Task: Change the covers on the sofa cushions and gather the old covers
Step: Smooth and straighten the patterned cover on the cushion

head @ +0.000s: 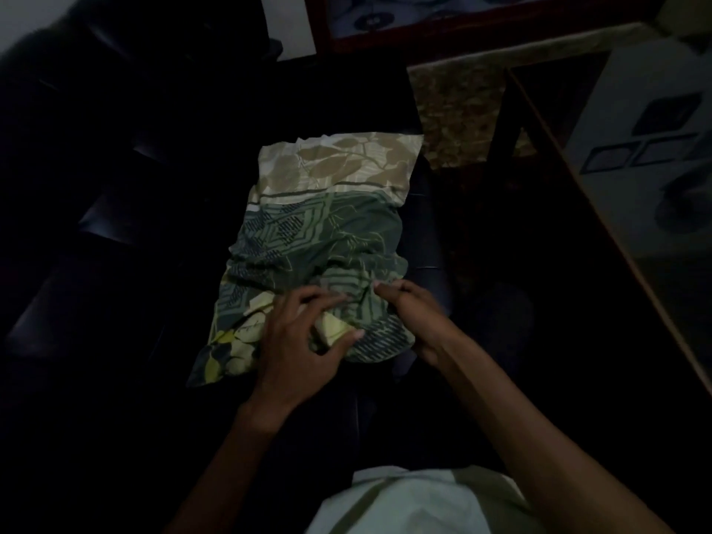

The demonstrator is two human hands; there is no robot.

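A dark sofa [115,233] carries the cushion [323,233], laid flat so its cover can be worked. The left hand [304,341] pinches bunched cover [339,325] at the near end; the right hand [408,314] grips the fabric beside it. A table [578,194] crowds the right.

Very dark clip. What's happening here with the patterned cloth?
A person works a green patterned cushion cover lying on a dark sofa. The left hand pinches its bunched near end, and the right hand grips the fabric beside it. The far, beige leaf-print end lies flat. Whether a cushion is inside is unclear.
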